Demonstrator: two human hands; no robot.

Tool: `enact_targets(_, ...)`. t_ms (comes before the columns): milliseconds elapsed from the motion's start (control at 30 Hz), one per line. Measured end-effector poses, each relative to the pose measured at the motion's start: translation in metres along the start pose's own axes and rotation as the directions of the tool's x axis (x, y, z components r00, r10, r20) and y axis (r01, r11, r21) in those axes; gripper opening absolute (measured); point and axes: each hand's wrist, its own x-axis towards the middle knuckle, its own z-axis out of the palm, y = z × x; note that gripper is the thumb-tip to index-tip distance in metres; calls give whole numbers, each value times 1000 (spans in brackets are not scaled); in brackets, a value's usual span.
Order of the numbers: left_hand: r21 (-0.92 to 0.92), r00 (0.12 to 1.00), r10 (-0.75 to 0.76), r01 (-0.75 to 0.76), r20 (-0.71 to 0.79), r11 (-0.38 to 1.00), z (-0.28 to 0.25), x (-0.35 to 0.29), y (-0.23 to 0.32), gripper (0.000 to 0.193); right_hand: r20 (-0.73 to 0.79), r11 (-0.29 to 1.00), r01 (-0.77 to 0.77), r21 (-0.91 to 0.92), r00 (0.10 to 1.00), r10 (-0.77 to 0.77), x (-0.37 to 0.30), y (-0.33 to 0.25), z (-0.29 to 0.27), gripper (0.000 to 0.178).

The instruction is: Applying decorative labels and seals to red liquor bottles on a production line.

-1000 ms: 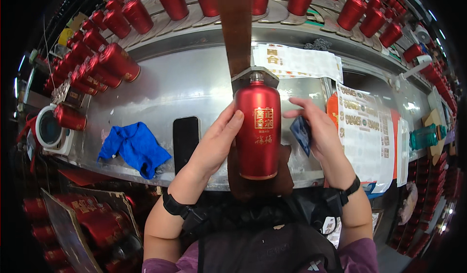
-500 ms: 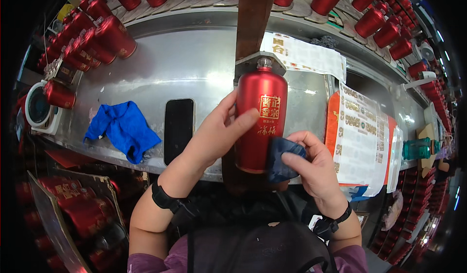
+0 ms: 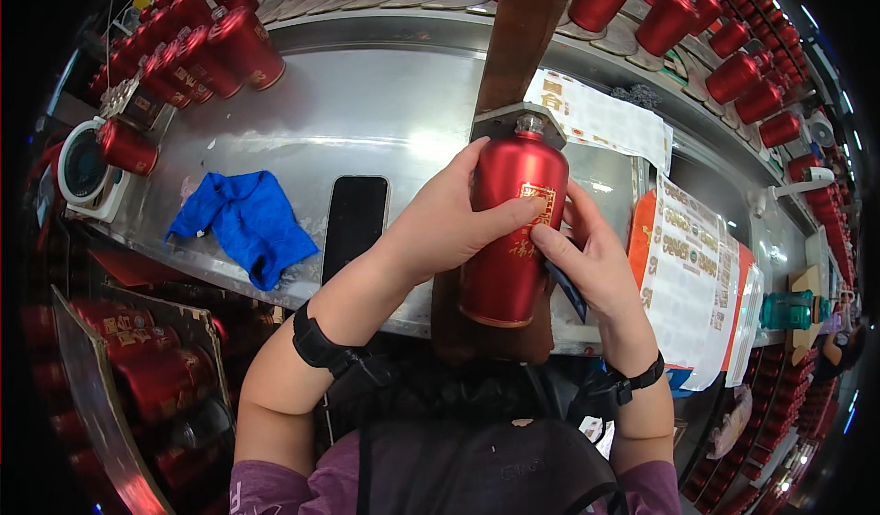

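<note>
Steel worktop (image 3: pixel 367 130) runs across in front of you: at its far left a round white device (image 3: pixel 82 171), then a crumpled blue cloth (image 3: pixel 247 221) and a black phone (image 3: pixel 356 221) lying flat. Your left hand (image 3: pixel 449 226) wraps the red bottle (image 3: pixel 509 231), upright at centre, its square gold label facing you. Your right hand (image 3: pixel 591 258) presses its side, pinching a dark blue cloth (image 3: pixel 568 286). Rightward lie white printed sheets (image 3: pixel 692 267) with orange edges.

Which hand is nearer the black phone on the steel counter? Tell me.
Left. The left hand grips the red bottle just right of the phone; the right hand sits beyond the bottle's far side.
</note>
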Motion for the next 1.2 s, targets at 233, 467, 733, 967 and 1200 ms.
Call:
enact_targets(233, 84, 998, 48, -44, -42, 996, -1, 2, -6, 96, 34, 994, -58, 97, 998, 55, 2, -1, -4, 77)
enact_targets(467, 88, 998, 51, -48, -32, 995, 2, 2, -5, 92, 44, 992, -60, 110, 997, 56, 2, 0, -9, 77)
enact_targets(733, 12, 998, -38, 38, -50, 999, 4, -6, 3, 84, -31, 953, -185, 242, 980, 198, -9, 2, -29, 51)
enact_targets(967, 24, 1000, 1, -1, 7, 1000, 5, -21, -7, 82, -97, 977, -57, 204, 992, 79, -58, 10, -20, 39)
enact_targets(1200, -18, 1000, -16, 16, 13, 1000, 6, -23, -9, 82, 7, 973, -119, 196, 993, 120, -64, 2, -2, 32)
